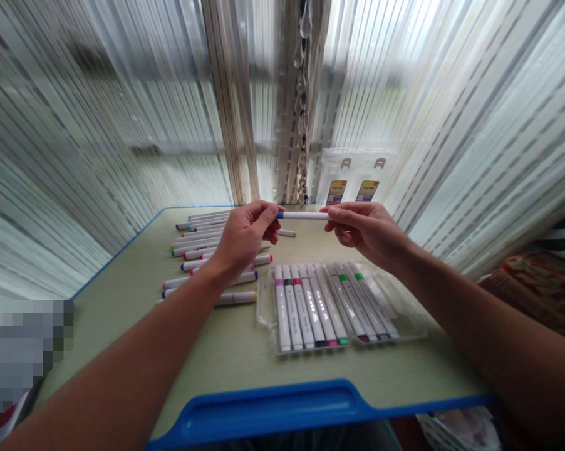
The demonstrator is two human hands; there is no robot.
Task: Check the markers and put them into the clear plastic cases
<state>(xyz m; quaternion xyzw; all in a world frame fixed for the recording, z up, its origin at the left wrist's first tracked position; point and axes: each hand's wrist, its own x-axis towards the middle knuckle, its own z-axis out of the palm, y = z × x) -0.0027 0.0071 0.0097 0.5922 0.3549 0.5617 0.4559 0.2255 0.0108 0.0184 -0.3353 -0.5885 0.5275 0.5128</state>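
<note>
A white marker (304, 215) with a blue band is held level above the far part of the table. My left hand (252, 233) pinches its blue end. At the other end, the fingers of my right hand (364, 228) close on the white barrel. Below lies an open clear plastic case (268, 310) with a row of white markers (305, 313) in it, some with purple, black, red or green bands. Several loose markers (202, 244) with coloured ends lie on the left of the table, partly hidden by my left hand and forearm.
The pale green table (226, 351) has a blue rim and a blue pencil tray (273, 410) at its front edge. Two clear packages (352, 164) with yellow labels stand at the back right. String curtains (170, 113) hang behind. Patterned fabric (536, 294) lies to the right.
</note>
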